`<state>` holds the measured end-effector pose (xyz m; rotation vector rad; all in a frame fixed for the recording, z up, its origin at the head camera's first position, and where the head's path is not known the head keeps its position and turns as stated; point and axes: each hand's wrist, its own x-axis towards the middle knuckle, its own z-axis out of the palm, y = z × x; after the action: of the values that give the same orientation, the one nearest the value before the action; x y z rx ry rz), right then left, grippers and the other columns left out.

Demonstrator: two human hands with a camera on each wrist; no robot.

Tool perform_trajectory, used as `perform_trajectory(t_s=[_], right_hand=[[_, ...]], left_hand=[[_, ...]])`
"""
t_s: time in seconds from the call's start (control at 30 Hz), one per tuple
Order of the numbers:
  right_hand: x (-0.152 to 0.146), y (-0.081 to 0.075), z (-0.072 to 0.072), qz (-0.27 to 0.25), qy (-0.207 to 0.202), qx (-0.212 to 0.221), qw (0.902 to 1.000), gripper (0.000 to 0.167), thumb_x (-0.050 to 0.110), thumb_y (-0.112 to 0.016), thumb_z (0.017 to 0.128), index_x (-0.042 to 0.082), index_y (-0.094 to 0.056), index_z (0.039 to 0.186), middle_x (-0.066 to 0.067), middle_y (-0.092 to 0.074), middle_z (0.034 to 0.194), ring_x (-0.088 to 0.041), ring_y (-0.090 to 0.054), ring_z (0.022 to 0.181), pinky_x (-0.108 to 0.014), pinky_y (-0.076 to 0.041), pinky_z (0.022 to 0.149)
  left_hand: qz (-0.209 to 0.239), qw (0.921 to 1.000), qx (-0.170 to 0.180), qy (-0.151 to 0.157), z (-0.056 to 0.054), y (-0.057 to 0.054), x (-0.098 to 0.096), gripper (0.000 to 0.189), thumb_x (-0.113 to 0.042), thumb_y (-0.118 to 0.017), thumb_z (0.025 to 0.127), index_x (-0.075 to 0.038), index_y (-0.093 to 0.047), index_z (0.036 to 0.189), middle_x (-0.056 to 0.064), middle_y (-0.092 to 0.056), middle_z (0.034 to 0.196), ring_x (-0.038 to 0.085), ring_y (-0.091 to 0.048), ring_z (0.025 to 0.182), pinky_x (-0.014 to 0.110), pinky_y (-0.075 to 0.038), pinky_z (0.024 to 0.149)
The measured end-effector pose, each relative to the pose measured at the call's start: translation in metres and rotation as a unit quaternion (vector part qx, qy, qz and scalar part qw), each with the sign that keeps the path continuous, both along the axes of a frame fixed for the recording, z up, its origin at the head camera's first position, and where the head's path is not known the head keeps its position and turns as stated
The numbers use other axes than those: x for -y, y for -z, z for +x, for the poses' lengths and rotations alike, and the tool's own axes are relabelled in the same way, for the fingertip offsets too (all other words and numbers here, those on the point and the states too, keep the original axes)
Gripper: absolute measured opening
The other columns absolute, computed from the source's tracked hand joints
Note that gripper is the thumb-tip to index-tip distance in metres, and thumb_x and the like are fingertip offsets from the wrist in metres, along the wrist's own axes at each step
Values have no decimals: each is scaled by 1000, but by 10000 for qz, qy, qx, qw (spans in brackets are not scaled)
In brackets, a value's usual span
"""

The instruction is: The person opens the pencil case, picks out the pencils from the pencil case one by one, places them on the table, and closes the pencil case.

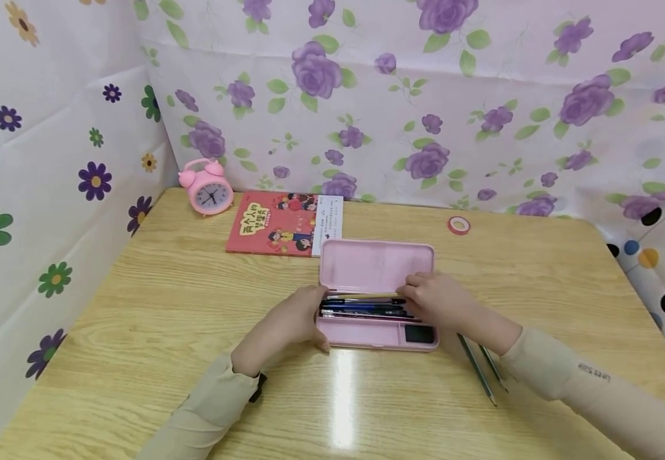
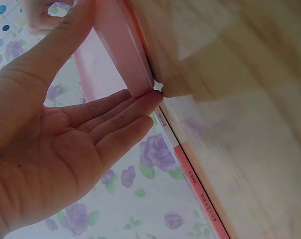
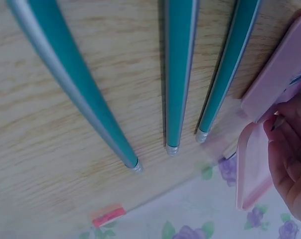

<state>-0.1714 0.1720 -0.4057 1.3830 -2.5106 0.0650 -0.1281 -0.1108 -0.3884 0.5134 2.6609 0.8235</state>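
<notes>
A pink pencil case (image 1: pixel 361 332) lies on the table with its lid (image 1: pixel 378 265) raised toward the back. Pens and pencils (image 1: pixel 363 308) fill its rear part, and a black block (image 1: pixel 419 333) sits at its front right. My left hand (image 1: pixel 292 316) holds the case's left end, thumb at the front corner and fingers farther back; the left wrist view shows fingertips (image 2: pixel 153 99) against its end. At the right end, my right hand (image 1: pixel 435 300) pinches a pencil, whose dark point (image 3: pixel 277 122) shows between the fingers in the right wrist view.
Green pencils (image 1: pixel 477 370) lie on the table beside the right forearm; the right wrist view shows three. A roll of red tape (image 1: pixel 458 225) is at the back right. Behind the case lie a red book (image 1: pixel 275 223) and a pink alarm clock (image 1: pixel 208 188), near the flowered cloth (image 1: pixel 378 115).
</notes>
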Motion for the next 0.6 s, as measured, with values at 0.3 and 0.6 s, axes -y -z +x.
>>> perform_trajectory(t_s=[0.3,0.6], right_hand=[[-21,-9,9,-698,737,983,9900,12,8,-75,75,9,-72,87,3,-63,77,-10,-58,66,-26,-49,57],[-78,-16,34,-1126,1829,1557,9642,15,11,-74,79,10,-71,94,3,-67,82,-10,-62,71,-30,-53,61]], left_hand=[[21,10000,29,24,2,-2,-2,83,-17,-93,48,1,-52,118,16,-59,113,26,-53,106,42,-42,98],[-81,10000,-26,47,0,-2,-2,87,-19,-93,49,1,-51,123,15,-59,113,26,-54,106,41,-43,98]])
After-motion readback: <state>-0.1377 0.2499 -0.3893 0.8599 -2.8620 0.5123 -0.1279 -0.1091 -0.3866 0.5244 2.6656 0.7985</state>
